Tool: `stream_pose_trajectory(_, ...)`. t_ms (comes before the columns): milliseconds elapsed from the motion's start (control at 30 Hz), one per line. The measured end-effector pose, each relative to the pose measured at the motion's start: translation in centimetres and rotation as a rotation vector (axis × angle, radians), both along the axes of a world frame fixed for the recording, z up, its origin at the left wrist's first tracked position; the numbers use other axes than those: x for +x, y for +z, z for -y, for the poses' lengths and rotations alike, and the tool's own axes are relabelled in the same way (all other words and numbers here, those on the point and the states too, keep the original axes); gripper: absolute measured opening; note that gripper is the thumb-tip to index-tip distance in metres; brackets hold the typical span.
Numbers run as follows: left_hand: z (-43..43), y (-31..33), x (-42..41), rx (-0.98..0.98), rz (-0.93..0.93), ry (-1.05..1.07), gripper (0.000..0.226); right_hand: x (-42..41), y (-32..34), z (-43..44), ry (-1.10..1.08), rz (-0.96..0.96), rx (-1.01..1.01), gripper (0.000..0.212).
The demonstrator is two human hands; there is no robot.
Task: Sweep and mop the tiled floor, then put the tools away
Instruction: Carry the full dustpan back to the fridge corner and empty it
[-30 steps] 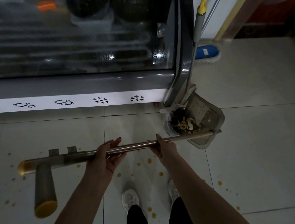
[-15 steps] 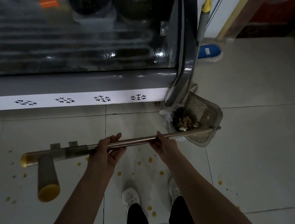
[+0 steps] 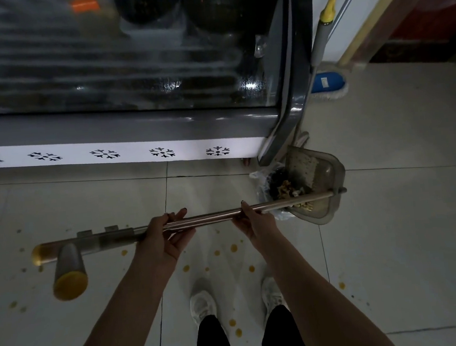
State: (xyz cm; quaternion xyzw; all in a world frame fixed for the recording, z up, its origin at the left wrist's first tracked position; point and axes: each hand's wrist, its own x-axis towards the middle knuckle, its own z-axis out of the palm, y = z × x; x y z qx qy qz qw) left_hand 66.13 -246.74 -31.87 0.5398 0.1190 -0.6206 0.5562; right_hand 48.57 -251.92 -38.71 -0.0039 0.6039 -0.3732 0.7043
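Note:
A long-handled dustpan (image 3: 323,175) is held level across my body, its grey pan tipped over a small bag-lined bin (image 3: 263,180) that has dark and yellowish debris inside. My left hand (image 3: 163,236) holds the metal handle (image 3: 211,218) from below, some fingers loose. My right hand (image 3: 253,220) grips it closer to the pan. A second grey handle with a yellow end (image 3: 70,272) hangs from clips near the pole's left end. A mop with a blue head (image 3: 326,82) leans at the back right. Orange-brown drops (image 3: 233,248) dot the tiles (image 3: 404,212).
A glass-fronted display freezer (image 3: 134,120) fills the far side, its corner post just above the bin. A wall and doorway edge stand at the upper right behind the mop. My white shoes (image 3: 202,304) stand on the spotted tiles. Open floor lies to the right.
The clipped handle's yellow end has swung up and closer to the pole. Both hands stay in the same places on the handle, and the pan remains over the bin.

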Motion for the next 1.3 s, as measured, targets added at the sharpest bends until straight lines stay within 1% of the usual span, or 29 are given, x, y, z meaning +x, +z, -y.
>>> stream_pose_trajectory(200, 0.3, 0.4, 0.0, -0.046, 0.003, -0.004, 0.019, 0.1, 0.3, 0.5, -0.055, 0.022, -0.054, 0.021)
stream_pose_trajectory(400, -0.1, 0.5, 0.5, -0.016, 0.004, 0.005, 0.024, 0.7, 0.2, 0.5, -0.011, 0.008, -0.058, 0.020)
stream_pose_trajectory(667, 0.1, 0.8, -0.1, -0.069, 0.011, -0.035, 0.021, -0.1, 0.9, 0.7, -0.023, 0.035, -0.086, 0.020)
stream_pose_trajectory(833, 0.2, 1.0, -0.5, -0.096, 0.025, -0.054, 0.018, -0.4, 0.9, 1.0, -0.003, -0.004, -0.098, 0.021)
stream_pose_trajectory(933, 0.1, 1.1, -0.3, -0.097, 0.031, -0.034, 0.018, -0.4, 0.9, 1.1, 0.007, -0.007, -0.105, 0.020)
stream_pose_trajectory(1067, 0.1, 0.8, 0.2, -0.050, 0.004, 0.055, 0.023, 0.7, 1.1, 1.7, 0.054, -0.061, -0.083, 0.021)
stream_pose_trajectory(1167, 0.6, 1.4, -0.3, -0.080, 0.008, 0.072, 0.023, 0.9, 1.3, 2.6, 0.036, -0.091, -0.111, 0.021)
stream_pose_trajectory(1300, 0.5, 1.4, -0.2, -0.067, 0.004, 0.084, 0.023, 1.0, 1.4, 2.8, 0.054, -0.062, -0.108, 0.021)
